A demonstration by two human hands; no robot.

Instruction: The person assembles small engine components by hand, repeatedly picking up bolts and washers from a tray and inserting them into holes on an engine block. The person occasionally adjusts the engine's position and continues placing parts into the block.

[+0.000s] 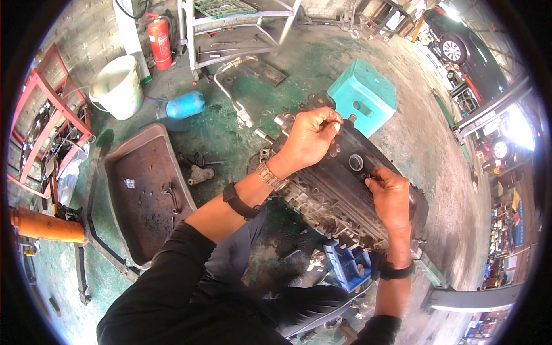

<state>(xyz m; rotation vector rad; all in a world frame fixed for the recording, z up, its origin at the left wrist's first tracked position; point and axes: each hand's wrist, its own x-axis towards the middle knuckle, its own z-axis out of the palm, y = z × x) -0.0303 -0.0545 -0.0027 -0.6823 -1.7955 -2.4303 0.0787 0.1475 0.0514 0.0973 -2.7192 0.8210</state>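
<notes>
Worn green-painted concrete floor (310, 54) spreads through a workshop, with a brick wall behind and a dark car (468, 54) off in the upper right. Near the wall stand a red cylindrical fire extinguisher (161, 46), a whitish round plastic bucket (118, 89) and a pale metal-framed shelf unit (253, 43) bearing tools. On the floor between bucket and shelf unit lies a bright blue cylindrical container (185, 106), on its side.

Directly before the person sits a grimy metal engine with a long black top cover (325, 179). Over its far end, the left hand (309, 141) has its fingers drawn together at the tips; whether something small is held between them, I cannot tell. The right hand (391, 192) is curled, thumb and forefinger pinched low over the cover, just beside a round opening with a pale rim (356, 163); what the pinch contains is too small to tell.

Beyond the engine is a turquoise box-shaped plastic stool (374, 89); to the left lies a large brown rectangular tray (141, 172), and close by the engine's near side, a blue compartmented plastic tray (341, 269)
</notes>
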